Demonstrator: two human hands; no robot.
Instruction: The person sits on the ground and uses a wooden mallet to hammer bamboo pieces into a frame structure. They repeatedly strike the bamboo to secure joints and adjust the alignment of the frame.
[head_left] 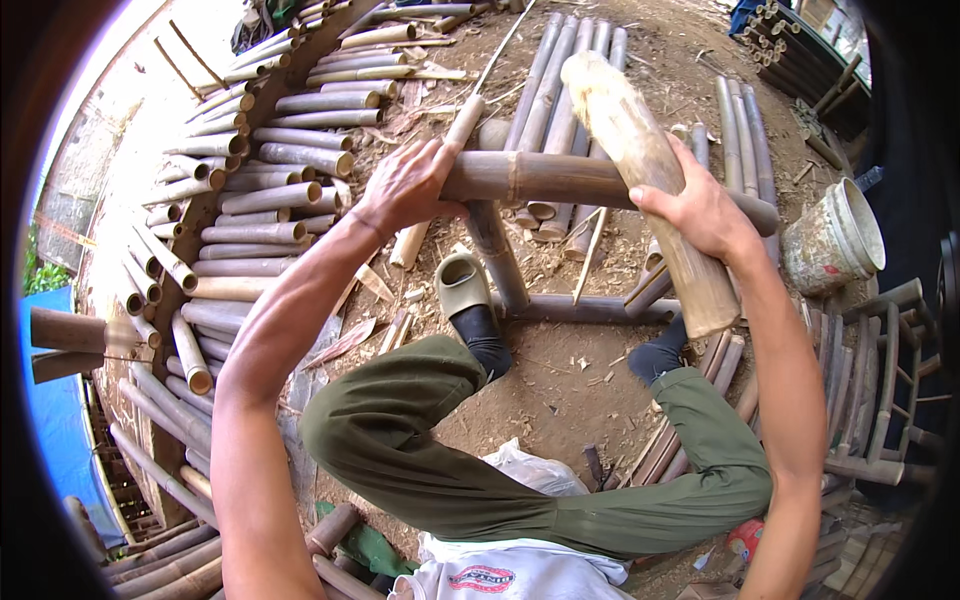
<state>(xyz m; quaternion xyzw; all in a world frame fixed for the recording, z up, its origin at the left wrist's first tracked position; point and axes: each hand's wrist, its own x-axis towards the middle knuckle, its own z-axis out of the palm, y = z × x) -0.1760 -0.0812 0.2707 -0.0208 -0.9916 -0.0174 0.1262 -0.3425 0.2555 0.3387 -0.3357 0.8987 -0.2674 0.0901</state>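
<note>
Fingers (688,165) of our right hand (708,212) are clamped around a thick, pale wooden club (630,130), which slants across the right part of a horizontal bamboo pole (560,180); whether the two touch, we cannot tell. Our left hand (400,190) has its fingers closed over that pole's left end, beside a thinner bamboo piece (465,122) pointing away from us. Beneath the pole, a bamboo post (497,260) runs down to a lower rail (585,309) by our sandal (462,285), near the dirt ground (545,400). Cut bamboo lengths (265,205) lie stacked on our left, and a stained white bucket (822,245) stands at our right.
</note>
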